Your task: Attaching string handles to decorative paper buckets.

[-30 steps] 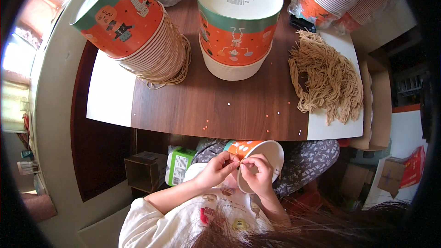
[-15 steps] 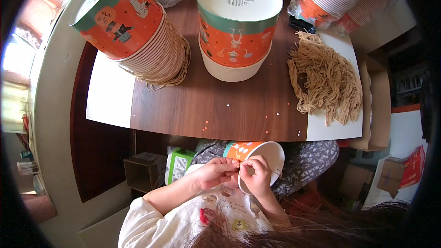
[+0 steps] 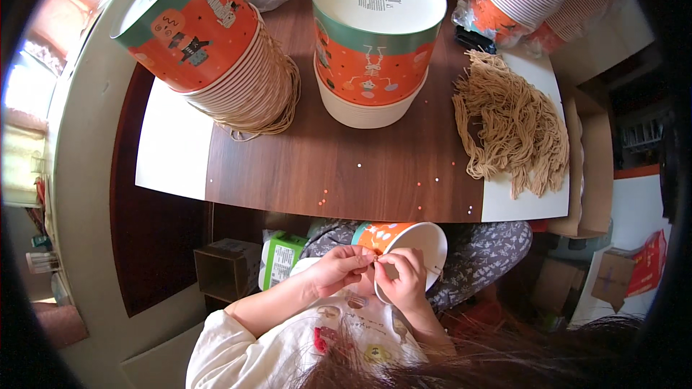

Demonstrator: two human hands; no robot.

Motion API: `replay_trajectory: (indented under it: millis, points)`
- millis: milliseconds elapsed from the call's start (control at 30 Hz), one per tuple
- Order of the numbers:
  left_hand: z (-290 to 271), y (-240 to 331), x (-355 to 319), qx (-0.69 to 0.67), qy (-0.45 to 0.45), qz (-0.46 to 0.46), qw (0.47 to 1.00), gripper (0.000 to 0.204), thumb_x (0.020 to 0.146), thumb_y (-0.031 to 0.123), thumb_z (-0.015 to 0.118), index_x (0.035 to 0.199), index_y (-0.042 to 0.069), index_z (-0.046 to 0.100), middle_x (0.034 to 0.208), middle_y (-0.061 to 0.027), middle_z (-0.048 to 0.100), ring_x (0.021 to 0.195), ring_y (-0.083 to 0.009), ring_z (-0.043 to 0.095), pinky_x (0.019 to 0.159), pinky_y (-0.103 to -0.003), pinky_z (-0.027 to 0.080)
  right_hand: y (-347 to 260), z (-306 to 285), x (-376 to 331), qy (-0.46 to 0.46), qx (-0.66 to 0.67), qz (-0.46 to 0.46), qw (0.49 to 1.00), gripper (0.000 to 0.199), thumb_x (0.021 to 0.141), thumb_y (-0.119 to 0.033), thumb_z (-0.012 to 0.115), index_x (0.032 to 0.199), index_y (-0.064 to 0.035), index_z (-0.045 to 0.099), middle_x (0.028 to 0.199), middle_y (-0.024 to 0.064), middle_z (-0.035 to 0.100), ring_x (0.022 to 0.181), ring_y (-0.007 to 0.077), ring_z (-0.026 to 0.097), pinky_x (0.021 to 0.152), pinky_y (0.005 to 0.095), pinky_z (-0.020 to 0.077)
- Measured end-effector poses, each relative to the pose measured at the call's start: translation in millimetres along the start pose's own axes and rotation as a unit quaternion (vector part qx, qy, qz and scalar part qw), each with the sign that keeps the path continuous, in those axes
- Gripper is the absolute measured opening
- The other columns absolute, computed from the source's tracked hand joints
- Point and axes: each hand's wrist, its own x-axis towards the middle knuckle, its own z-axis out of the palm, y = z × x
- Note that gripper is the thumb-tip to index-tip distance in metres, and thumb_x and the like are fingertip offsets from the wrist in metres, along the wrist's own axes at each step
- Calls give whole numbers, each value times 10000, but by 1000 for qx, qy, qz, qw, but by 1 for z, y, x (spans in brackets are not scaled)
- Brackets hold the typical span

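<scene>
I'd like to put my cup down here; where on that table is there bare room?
The near half of the table is bare wood, bordered by the bucket stacks behind and the tan cord pile at right. The white left end is free too. The far edge is crowded.

Paper, wood grain, fibre and cloth

The orange-and-white paper bucket (image 3: 404,241) is seen as smooth and matt, like the two printed stacks of paper buckets (image 3: 216,43) (image 3: 371,43) on the table. The brown table top (image 3: 339,166) is finished in wood grain with a slight sheen, its end panels plain white. The tan bundle of twine handles (image 3: 515,126) looks rough and fibrous. A glossy clear plastic wrap (image 3: 548,0) is seen around the striped cups. The cream printed shirt (image 3: 288,346) is soft cloth.
</scene>
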Motion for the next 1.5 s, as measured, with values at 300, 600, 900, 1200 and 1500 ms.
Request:
replay_trajectory:
  millis: [300, 600, 900, 1200, 1500]
  points:
    - [2, -10, 1, 240, 4, 183, 953, 171, 879, 232, 564, 948, 76, 568, 845, 84, 529, 694, 4, 407, 618, -159, 336, 11, 0, -9, -49, 223, 151, 962, 144, 684, -18, 652, 789, -48, 556, 769, 39, 548, 694, 169, 550, 618, 283, 428]
    - [7, -2, -1, 135, 38, 56, 989, 139, 880, 221, 562, 937, 94, 565, 782, 90, 493, 639, 5, 377, 562, -151, 311, 8, -9, -2, -45, 44, 22, 998, 279, 645, -135, 749, 880, -99, 604, 888, 44, 534, 824, 225, 518, 742, 341, 398]
    - [9, 0, -1, 172, 34, 56, 983, 150, 881, 221, 561, 943, 85, 567, 767, 89, 484, 600, 4, 352, 532, -150, 296, 12, -5, -5, -31, 131, 84, 987, 105, 721, -69, 670, 808, -56, 612, 823, 62, 553, 762, 229, 540, 698, 327, 424]
    - [10, 0, 1, 122, 30, 36, 991, 172, 880, 230, 561, 951, 74, 566, 716, 82, 446, 598, -11, 348, 527, -165, 283, 9, -13, 4, -36, 76, 20, 996, 133, 720, -57, 666, 839, -62, 606, 861, 65, 557, 803, 227, 530, 735, 323, 419]
    - [4, -2, 8, 143, 4, 24, 989, 179, 878, 274, 559, 953, 114, 583, 824, 71, 560, 684, -1, 433, 589, -170, 320, 22, -12, -1, -26, 136, 28, 990, 173, 680, -91, 709, 823, -83, 612, 867, 39, 576, 819, 227, 526, 736, 324, 409]
